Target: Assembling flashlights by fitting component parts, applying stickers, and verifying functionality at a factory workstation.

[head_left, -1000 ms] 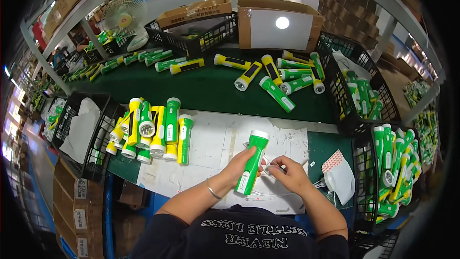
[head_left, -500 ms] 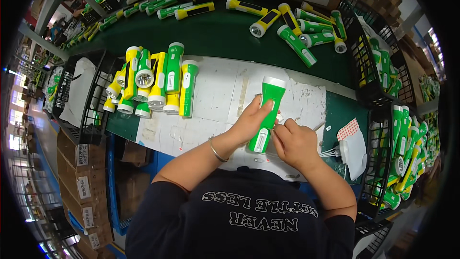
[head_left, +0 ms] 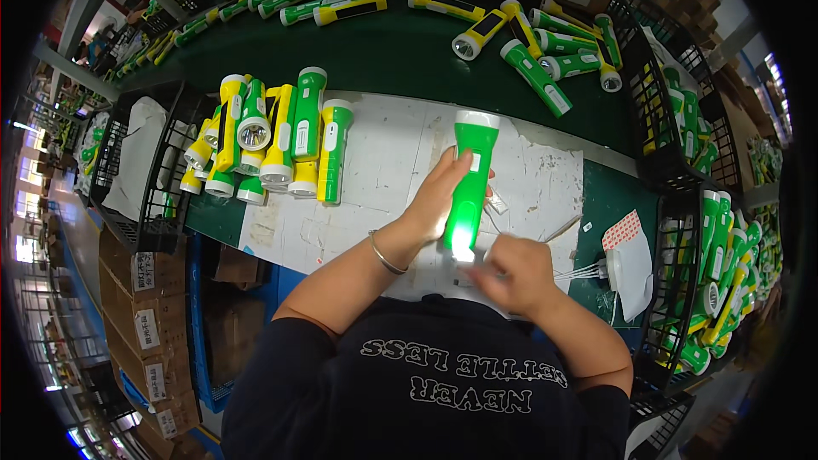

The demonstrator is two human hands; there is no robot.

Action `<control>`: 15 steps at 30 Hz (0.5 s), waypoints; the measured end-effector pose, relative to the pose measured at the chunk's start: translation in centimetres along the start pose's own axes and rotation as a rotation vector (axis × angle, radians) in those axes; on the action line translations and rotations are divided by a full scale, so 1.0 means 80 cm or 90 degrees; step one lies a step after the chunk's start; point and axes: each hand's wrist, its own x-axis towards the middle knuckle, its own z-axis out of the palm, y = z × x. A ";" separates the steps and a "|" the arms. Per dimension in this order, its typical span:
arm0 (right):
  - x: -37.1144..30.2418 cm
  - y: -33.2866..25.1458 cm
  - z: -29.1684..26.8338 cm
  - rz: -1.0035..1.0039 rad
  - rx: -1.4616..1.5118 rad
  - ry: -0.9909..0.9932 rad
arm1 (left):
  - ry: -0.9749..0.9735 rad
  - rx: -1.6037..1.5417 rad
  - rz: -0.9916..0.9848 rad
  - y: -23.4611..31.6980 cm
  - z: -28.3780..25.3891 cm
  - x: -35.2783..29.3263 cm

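A green flashlight (head_left: pixel 467 192) with a white head lies in my left hand (head_left: pixel 433 198), whose fingers wrap it from the left side. Its head points away from me, and a bright white glow covers its near end. Close to that glowing end is my right hand (head_left: pixel 520 274), with fingers smeared by motion, so what they hold cannot be made out. A small pale piece (head_left: pixel 496 202) shows just right of the flashlight's body. Farther left, a pile of green and yellow flashlights (head_left: pixel 279 132) rests on the white work sheet (head_left: pixel 383 149).
More flashlights (head_left: pixel 535 77) lie on the green belt (head_left: pixel 400 51) at the back. Black crates (head_left: pixel 673 230) of flashlights line the right side. Another black crate (head_left: pixel 162 162) stands at the left. White cables lead to a white round object (head_left: pixel 626 277) at the right.
The flashlight has shifted slightly away from me, and its near end now glows. My right hand has moved from the flashlight's side down toward that end.
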 end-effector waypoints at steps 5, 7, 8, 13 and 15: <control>0.027 0.027 0.006 0.273 0.132 0.087 | -0.027 0.124 -0.008 0.002 0.011 -0.012; 0.019 0.049 0.003 0.309 0.218 0.123 | -0.023 0.205 -0.060 0.011 0.011 -0.017; 0.019 0.056 -0.005 0.326 0.242 0.123 | -0.032 0.204 -0.061 0.011 0.008 -0.019; 0.033 0.067 -0.044 0.374 0.319 0.069 | -0.106 0.327 -0.049 0.008 0.000 -0.026; 0.038 0.062 -0.060 0.407 0.301 0.006 | -0.153 0.503 -0.013 0.017 0.006 -0.032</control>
